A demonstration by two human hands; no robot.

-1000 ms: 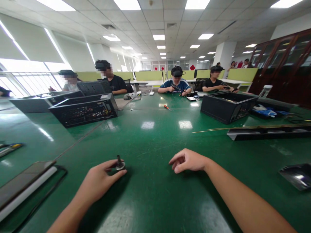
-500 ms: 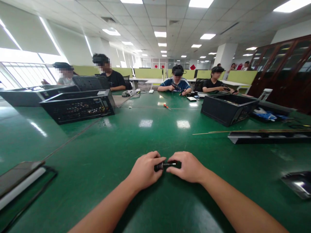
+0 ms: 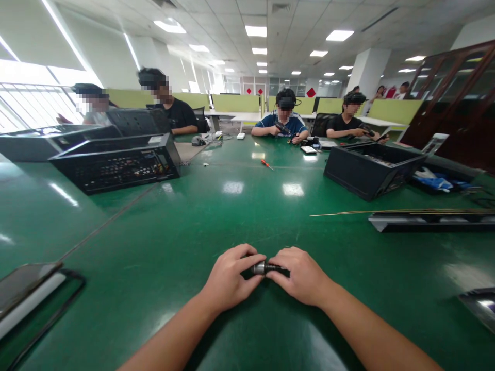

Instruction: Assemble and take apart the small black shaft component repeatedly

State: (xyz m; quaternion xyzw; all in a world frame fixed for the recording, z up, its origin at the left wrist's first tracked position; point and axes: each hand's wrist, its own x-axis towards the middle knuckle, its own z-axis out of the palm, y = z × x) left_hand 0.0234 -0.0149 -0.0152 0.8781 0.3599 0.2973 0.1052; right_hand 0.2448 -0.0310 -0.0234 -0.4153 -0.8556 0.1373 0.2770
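Observation:
A small dark metal part [image 3: 263, 268] with a silvery collar and a thin shaft lies sideways between my two hands, just above the green table [image 3: 232, 216]. My left hand [image 3: 229, 278] pinches its thicker silvery end with fingers curled. From the other side my right hand [image 3: 299, 275] grips the shaft, fingers closed round it. Both hands meet near the table's front middle.
An open black computer case [image 3: 116, 165] lies at the left, another case [image 3: 369, 172] at the right. A long black panel [image 3: 429, 220] with thin rods lies to the right. A phone [image 3: 23, 281] rests at the lower left. Several people sit at the far side; a red screwdriver [image 3: 265, 164] lies mid-table.
A second ago my left hand alone held the part upright at the left, my right hand empty. Both hands then came together at the centre and now grip the part lying sideways.

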